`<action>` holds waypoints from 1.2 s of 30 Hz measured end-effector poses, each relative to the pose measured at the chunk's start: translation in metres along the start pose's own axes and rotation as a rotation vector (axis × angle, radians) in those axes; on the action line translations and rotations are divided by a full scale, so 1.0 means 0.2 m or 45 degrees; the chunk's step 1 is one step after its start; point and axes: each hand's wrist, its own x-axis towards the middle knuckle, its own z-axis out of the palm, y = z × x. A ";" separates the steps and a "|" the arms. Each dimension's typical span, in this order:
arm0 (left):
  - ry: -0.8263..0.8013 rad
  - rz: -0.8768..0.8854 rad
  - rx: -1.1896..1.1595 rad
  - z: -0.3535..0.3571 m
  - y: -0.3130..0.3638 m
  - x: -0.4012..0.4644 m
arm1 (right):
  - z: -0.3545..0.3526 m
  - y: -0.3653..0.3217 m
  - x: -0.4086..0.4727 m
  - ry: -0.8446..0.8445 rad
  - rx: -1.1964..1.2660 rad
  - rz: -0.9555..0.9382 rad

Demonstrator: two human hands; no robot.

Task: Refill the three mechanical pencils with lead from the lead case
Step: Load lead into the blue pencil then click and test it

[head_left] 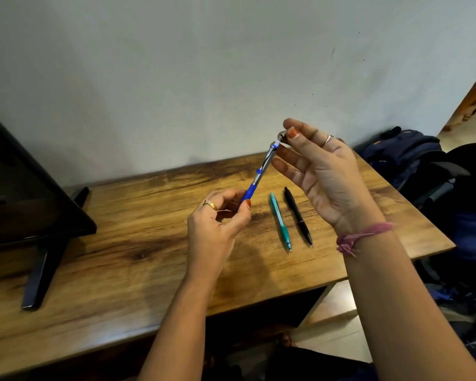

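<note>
The left hand (217, 215) is gripping the blue pencil (260, 174) by its lower grip, fingers closed around it, and is holding it tilted above the counter (121, 243), tip down and cap end up toward the right. The right hand (322, 171) is pinching at the pencil's top end with thumb and forefinger; something small and dark, likely the cap or eraser button, is sitting between those fingertips, while the other fingers are spread loose. Whether the cap is coming off or going back on cannot be told.

Just right of the blue pencil, the teal pencil (280, 221) and the black pencil (298, 215) are lying side by side on the counter, close but apart, tips pointing toward the person. Neither is being touched. The lead case is not showing anywhere in view.

Judging by this, the task is looking early: the person is working on 1 of 3 pencils, and the other 2 appear to be waiting, caps on. No loose lead is visible.

Far left of the blue pencil, a dark monitor (25, 188) is standing on the counter.
</note>
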 end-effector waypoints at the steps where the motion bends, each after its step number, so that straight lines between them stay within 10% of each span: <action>1: 0.000 0.001 0.002 0.00 0.00 0.00 | 0.00 0.00 0.00 -0.003 -0.009 -0.006; 22: -0.047 0.000 0.028 -0.02 -0.01 0.00 | -0.07 0.02 0.02 -0.138 -0.774 -0.288; 36: -0.053 -0.196 -0.206 0.01 -0.03 0.00 | -0.05 0.12 0.01 -0.103 -0.369 -0.189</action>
